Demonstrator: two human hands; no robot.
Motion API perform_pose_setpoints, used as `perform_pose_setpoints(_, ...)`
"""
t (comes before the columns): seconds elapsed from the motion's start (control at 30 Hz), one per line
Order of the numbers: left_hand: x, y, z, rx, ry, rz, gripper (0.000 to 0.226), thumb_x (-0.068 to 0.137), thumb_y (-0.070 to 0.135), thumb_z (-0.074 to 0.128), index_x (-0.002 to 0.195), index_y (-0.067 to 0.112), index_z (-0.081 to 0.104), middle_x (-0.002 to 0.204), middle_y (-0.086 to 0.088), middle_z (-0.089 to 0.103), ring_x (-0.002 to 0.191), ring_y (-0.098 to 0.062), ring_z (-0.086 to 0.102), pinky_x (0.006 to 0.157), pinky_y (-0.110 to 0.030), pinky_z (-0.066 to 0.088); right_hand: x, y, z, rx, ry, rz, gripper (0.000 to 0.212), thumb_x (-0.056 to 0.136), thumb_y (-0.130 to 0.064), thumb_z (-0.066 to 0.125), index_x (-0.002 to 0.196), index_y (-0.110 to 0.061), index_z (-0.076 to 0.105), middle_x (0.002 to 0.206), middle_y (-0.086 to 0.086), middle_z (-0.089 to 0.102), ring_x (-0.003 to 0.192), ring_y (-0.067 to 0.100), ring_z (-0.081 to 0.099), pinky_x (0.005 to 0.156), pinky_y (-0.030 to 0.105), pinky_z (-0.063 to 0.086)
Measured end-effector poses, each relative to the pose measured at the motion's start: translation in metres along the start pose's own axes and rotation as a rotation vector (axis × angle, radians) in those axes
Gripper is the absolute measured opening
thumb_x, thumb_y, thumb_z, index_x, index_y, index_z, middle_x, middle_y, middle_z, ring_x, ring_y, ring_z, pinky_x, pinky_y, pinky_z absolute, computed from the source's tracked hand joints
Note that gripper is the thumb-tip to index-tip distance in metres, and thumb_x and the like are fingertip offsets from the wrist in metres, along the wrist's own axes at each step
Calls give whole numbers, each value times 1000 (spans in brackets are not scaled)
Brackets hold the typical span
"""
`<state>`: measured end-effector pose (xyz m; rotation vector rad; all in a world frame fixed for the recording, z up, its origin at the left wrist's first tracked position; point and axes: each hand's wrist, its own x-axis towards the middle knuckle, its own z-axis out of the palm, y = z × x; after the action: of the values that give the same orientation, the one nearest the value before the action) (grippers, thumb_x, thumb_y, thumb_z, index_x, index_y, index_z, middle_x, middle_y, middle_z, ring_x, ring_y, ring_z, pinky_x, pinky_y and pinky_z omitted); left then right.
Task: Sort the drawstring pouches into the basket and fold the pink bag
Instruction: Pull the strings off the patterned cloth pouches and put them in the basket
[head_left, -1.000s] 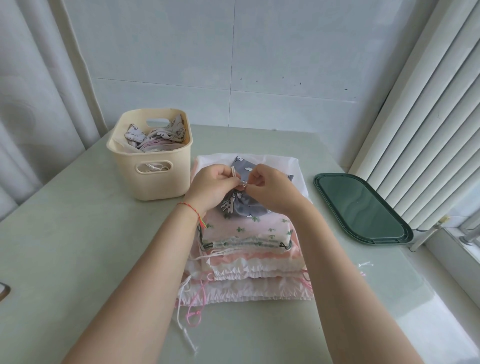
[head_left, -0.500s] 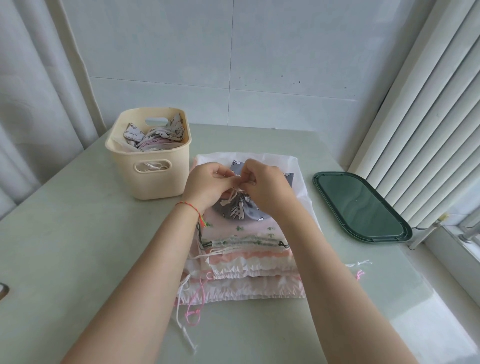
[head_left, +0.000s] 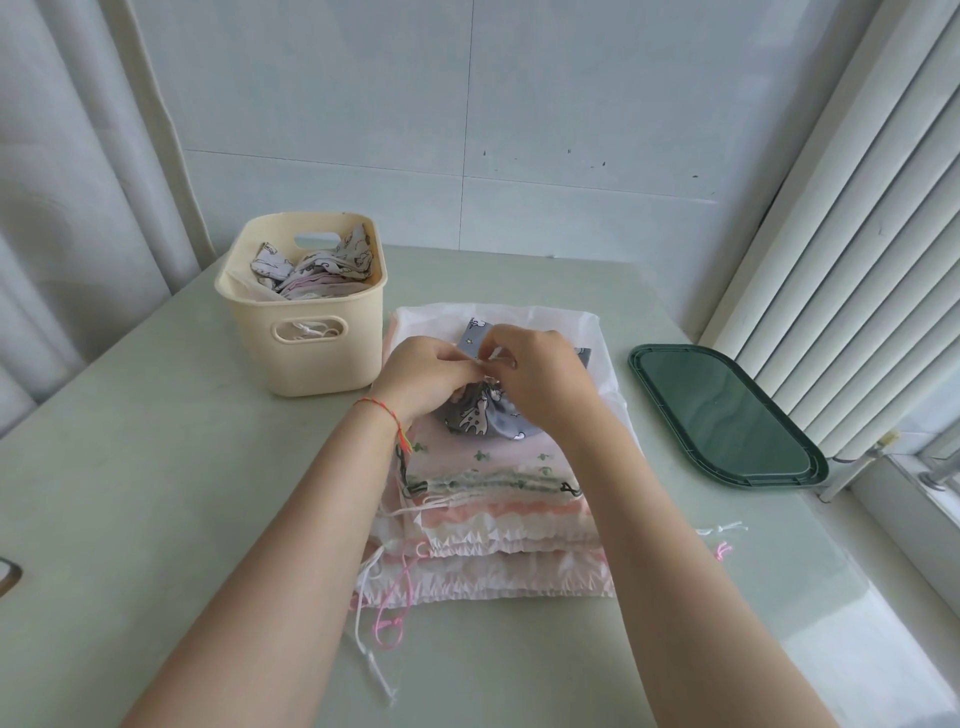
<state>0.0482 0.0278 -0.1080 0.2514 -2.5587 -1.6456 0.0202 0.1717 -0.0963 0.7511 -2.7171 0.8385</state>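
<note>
A small grey drawstring pouch (head_left: 480, 418) with white animal prints lies on top of a stack of pink and white pouches (head_left: 498, 499) in the middle of the table. My left hand (head_left: 426, 376) and my right hand (head_left: 540, 379) meet above it, fingers pinching its cords at the gathered mouth. A cream plastic basket (head_left: 311, 358) stands to the left of the stack, with several patterned pouches inside. Under the stack lies a larger white and pink bag (head_left: 597, 332).
A dark green oval tray (head_left: 722, 415) lies at the right, near the white vertical blinds. Loose white and pink cords (head_left: 384, 623) trail off the stack's front edge. A curtain hangs at the left, and tiled wall stands behind the table.
The grey pouch's mouth has been gathered tighter between my hands. Both hands have stayed close together above it, shifting only slightly.
</note>
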Motion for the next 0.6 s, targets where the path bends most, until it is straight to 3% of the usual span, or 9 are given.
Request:
perform_pose_setpoints(0.17, -1, 0, 0, 60, 1, 47, 18, 80, 21, 74, 64, 18, 68, 58, 0, 60, 52, -8, 49, 53, -18, 38, 2, 1, 2, -193, -109, -13, 20, 94, -10, 51, 102, -15, 69, 95, 9, 68, 88, 31, 61, 75, 41, 53)
perform_pose_setpoints(0.3, 1, 0, 1, 219, 24, 157, 14, 78, 21, 75, 70, 25, 65, 66, 12, 62, 62, -8, 55, 62, -25, 40, 1, 0, 2, -205, -141, 0, 17, 94, -5, 48, 106, -10, 60, 106, 8, 61, 96, 29, 55, 79, 41, 48)
perform_pose_setpoints(0.4, 1, 0, 1, 370, 69, 243, 6, 77, 19, 73, 76, 22, 68, 75, 9, 62, 75, -14, 57, 67, -26, 41, 1, 1, 0, -146, -162, 15, 10, 94, -11, 53, 102, -8, 59, 101, 5, 58, 95, 26, 53, 74, 35, 42)
perform_pose_setpoints(0.5, 2, -2, 2, 434, 115, 328, 4, 79, 17, 69, 81, 20, 72, 87, -1, 62, 83, -18, 55, 72, -26, 39, 1, 2, -2, 20, -228, 148, 15, 99, -20, 52, 93, -9, 61, 84, 3, 56, 79, 20, 51, 63, 29, 34)
perform_pose_setpoints(0.6, 3, -2, 7, 393, 178, 388, 9, 83, 15, 69, 87, 20, 75, 87, -2, 63, 78, -16, 54, 72, -27, 42, -2, 5, -7, 561, -271, 388, 20, 98, -16, 55, 82, -5, 62, 67, 6, 53, 58, 17, 44, 55, 26, 34)
